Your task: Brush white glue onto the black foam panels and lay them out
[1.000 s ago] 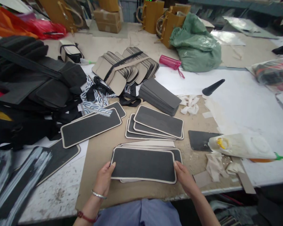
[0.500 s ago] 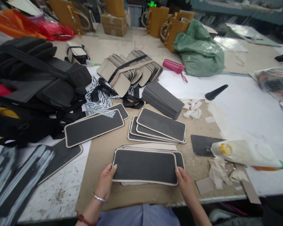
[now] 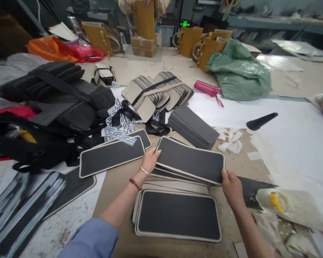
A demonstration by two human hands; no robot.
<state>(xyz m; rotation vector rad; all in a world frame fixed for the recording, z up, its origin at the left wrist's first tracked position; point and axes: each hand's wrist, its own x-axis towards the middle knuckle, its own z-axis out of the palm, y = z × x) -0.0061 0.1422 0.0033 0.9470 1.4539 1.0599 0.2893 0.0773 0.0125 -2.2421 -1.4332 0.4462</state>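
My left hand (image 3: 151,160) pinches the left end of a rectangular black panel with a beige border (image 3: 191,160). At its right end, my right hand (image 3: 232,187) grips the edge, thumb on top. The panel lies slightly tilted over a fanned pile of similar bordered panels (image 3: 172,174). Nearer to me is another stack of bordered panels (image 3: 179,216), its top one black side up. To the left, overlapping bordered panels (image 3: 111,157) rest on the table. A block of plain dark grey pieces (image 3: 193,126) sits just behind my hands.
Dark folded material (image 3: 70,96) is heaped at the left. Strapped beige pieces (image 3: 157,93), a pink tube (image 3: 206,88) and a green plastic bag (image 3: 239,71) stand farther back. On the right are a black tapered tool (image 3: 261,121) and a whitish plastic container (image 3: 293,206).
My hands have moved away from me, from the near stack to the pile behind it, with a bordered panel between them. The view has tilted up and shifted left.
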